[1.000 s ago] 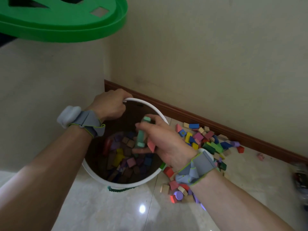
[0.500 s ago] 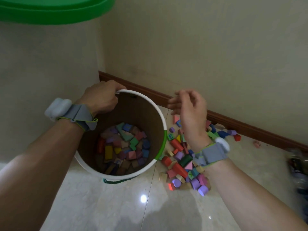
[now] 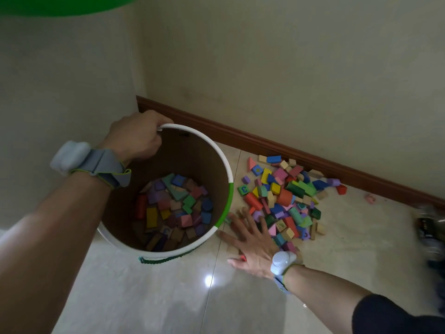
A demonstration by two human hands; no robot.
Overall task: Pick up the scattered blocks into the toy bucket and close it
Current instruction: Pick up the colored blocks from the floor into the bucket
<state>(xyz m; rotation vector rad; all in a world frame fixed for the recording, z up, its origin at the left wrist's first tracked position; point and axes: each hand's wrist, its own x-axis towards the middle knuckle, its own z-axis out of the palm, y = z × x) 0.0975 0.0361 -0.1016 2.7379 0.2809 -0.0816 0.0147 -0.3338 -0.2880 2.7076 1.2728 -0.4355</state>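
Observation:
The toy bucket (image 3: 225, 165), brown inside with a white and green rim, stands on the tiled floor and holds several coloured blocks (image 3: 175, 208). My left hand (image 3: 137, 138) grips its far left rim. To the right lies a heap of scattered blocks (image 3: 286, 198) in red, green, blue, pink, yellow and bare wood. My right hand (image 3: 250, 239) lies flat, fingers spread, on the near left edge of the heap, covering a few blocks. The green lid (image 3: 60, 6) shows blurred at the top left edge.
A brown baseboard (image 3: 289, 150) runs along the wall behind the heap, with a wall corner just behind the bucket. One pink block (image 3: 370, 198) lies apart to the right. A blurred dark object (image 3: 431, 227) sits at the right edge. Glossy floor tiles (image 3: 168, 297) stretch toward me.
My right hand dropped the blocks it held into the bucket, swung right over the rim, and came down flat on the heap. My left hand kept its hold on the rim.

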